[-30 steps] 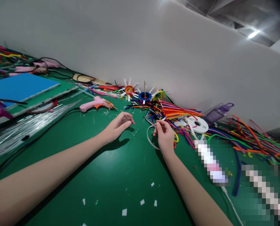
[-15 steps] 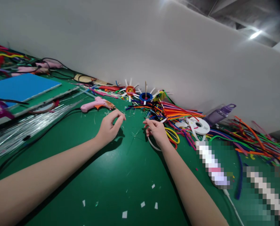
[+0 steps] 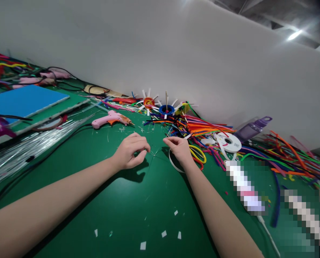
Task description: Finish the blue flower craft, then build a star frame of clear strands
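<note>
From the head camera, my left hand (image 3: 130, 153) sits on the green mat (image 3: 138, 204) with the fingers curled in and the thumb closed against the forefinger. My right hand (image 3: 180, 149) is just beside it, its fingertips (image 3: 166, 141) also pinched shut. Whatever sits in either pinch is too fine to make out. A white strip (image 3: 172, 163) curves out from under my right palm and lies flat on the mat between my hands and the heap of pipe cleaners (image 3: 210, 129); I cannot tell whether I grip it or only cover it.

I think the risk is snagging. The yellow loop (image 3: 197, 153) touches my right wrist, and the fuzzy wire stems behind it would catch on a careless pull. The springy strip could also flick loose, and anything that thin would be hard to find among the white paper scraps (image 3: 163, 233).

The mat is smooth and slightly glossy. The pipe cleaners are soft, bristly and mostly straight. The pink glue gun (image 3: 110, 119) is hard plastic, the tape reel (image 3: 229, 142) a flat disc, and the silver strands (image 3: 28, 143) lie in a shiny bundle.
</note>
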A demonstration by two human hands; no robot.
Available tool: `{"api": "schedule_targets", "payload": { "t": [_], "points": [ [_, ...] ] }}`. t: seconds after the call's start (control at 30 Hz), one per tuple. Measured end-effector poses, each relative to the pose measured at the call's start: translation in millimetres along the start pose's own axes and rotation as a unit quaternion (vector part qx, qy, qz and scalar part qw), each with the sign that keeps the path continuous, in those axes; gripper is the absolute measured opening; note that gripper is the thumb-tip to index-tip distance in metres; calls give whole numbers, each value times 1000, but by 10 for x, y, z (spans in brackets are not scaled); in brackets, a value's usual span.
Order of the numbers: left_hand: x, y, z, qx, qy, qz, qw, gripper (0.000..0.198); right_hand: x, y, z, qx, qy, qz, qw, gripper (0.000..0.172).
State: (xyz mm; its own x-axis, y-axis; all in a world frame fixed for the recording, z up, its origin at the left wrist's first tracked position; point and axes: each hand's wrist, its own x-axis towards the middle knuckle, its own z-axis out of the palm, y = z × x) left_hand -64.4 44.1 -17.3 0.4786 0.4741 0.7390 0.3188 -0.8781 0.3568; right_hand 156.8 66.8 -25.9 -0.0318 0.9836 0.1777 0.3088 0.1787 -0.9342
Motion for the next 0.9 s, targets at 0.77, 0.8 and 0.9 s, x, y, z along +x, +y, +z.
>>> {"api": "schedule_targets", "payload": {
  "t": [0.77, 0.8, 0.9],
  "points": [
    [13, 2, 40, 60, 7, 47, 997, 12, 1, -2, 21, -33, 9, -38, 999, 29],
    [13, 2, 41, 59, 7, 45, 997, 12, -1, -3, 22, -35, 9, -39, 999, 29],
    [13, 5, 44, 60, 9, 41, 997, 13, -7, -11, 26, -38, 11, -42, 998, 29]
  ]
}}
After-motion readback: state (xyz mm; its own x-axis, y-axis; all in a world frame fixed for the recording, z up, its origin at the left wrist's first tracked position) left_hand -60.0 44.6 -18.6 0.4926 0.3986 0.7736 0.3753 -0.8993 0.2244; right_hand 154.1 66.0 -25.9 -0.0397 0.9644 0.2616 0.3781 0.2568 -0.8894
